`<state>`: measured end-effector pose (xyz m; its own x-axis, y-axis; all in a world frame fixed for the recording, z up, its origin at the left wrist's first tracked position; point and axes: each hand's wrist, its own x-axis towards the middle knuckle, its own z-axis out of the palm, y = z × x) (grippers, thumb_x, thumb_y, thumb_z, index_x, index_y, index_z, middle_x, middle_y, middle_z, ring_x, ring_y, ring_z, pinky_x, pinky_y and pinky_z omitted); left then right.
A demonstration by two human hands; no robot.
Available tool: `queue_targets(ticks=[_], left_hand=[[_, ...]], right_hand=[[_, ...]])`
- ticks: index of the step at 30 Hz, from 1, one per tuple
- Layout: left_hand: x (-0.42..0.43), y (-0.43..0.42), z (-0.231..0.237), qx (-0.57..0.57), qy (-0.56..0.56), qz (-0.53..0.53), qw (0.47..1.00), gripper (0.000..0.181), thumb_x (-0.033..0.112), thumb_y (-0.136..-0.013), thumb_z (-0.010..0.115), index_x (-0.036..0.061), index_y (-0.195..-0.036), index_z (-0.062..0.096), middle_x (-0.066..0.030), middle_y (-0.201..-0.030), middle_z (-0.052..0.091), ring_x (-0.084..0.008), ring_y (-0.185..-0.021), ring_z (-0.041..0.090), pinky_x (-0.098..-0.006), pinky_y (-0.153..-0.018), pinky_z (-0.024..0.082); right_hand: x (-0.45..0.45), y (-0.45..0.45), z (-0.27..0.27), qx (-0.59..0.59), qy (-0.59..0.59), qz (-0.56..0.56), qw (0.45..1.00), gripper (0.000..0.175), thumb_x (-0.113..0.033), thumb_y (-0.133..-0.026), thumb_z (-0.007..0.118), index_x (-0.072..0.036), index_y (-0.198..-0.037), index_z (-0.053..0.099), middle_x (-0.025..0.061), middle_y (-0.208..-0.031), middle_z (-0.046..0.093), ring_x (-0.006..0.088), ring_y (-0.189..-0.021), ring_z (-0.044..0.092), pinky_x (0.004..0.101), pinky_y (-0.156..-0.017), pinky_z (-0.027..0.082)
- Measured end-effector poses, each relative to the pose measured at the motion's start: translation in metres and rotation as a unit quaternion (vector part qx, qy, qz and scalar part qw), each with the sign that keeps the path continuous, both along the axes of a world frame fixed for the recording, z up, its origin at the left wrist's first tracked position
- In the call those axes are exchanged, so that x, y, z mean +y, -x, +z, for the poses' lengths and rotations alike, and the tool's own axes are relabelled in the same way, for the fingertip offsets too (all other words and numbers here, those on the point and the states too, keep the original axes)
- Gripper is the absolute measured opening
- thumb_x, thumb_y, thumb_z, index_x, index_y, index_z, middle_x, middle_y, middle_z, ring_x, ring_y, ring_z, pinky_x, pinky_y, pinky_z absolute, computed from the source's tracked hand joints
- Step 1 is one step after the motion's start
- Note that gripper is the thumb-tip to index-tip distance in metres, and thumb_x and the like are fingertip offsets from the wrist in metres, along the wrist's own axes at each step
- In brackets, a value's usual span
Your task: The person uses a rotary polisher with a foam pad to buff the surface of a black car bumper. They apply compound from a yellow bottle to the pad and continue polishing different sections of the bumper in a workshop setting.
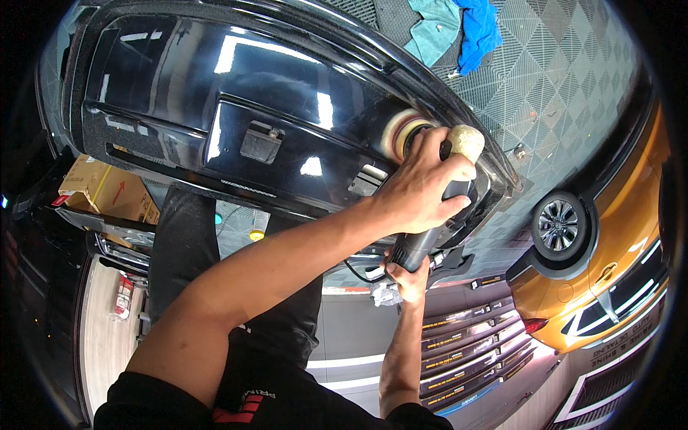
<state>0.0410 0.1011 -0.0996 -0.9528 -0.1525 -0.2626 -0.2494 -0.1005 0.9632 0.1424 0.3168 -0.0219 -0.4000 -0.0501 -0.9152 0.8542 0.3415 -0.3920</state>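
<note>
A glossy black car body panel point(258, 70), with a recessed middle and small cut-outs, lies before me. My left hand point(432, 180) grips the head of a black machine polisher point(424, 242), its thumb near a pale, rounded fitting point(466, 142). The polisher's round pad point(398, 137) rests against the panel near its right end and looks blurred at the rim. Lower down, my right hand point(409, 275) is closed around the rear of the polisher body. The underside of the pad is hidden.
Green point(435, 32) and blue point(478, 35) cloths lie on the tiled floor beyond the panel. An orange car point(596, 269) stands at right. At left is an open cardboard box point(107, 188); a yellow-capped bottle point(259, 226) is near my legs. Long boxes point(467, 344) are stacked at lower right.
</note>
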Motion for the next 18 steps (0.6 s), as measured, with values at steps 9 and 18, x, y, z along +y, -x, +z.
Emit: queue_targets(ticks=[9, 18], left_hand=[[-0.033, -0.010, 0.004, 0.006, 0.026, 0.016, 1.000, 0.047, 0.017, -0.079, 0.089, 0.0140, -0.120, 0.066, -0.0236, -0.145, 0.040, -0.0488, -0.136, 0.040, -0.0557, -0.117, 0.033], [-0.091, -0.017, 0.007, -0.005, 0.083, -0.020, 0.996, 0.046, 0.020, -0.080, 0.089, 0.0110, -0.119, 0.066, -0.0228, -0.142, 0.044, -0.0439, -0.135, 0.045, -0.0518, -0.116, 0.037]], right_hand=[[-0.030, 0.001, 0.006, -0.020, -0.012, 0.014, 1.000, 0.046, -0.004, -0.071, 0.082, -0.002, -0.113, 0.065, 0.0032, -0.097, 0.069, 0.0130, -0.084, 0.065, 0.0303, -0.076, 0.054], [-0.088, 0.013, 0.008, -0.022, -0.042, 0.094, 0.994, 0.071, -0.018, -0.067, 0.087, -0.001, -0.131, 0.061, 0.0089, -0.104, 0.069, 0.0195, -0.093, 0.065, 0.0354, -0.086, 0.054]])
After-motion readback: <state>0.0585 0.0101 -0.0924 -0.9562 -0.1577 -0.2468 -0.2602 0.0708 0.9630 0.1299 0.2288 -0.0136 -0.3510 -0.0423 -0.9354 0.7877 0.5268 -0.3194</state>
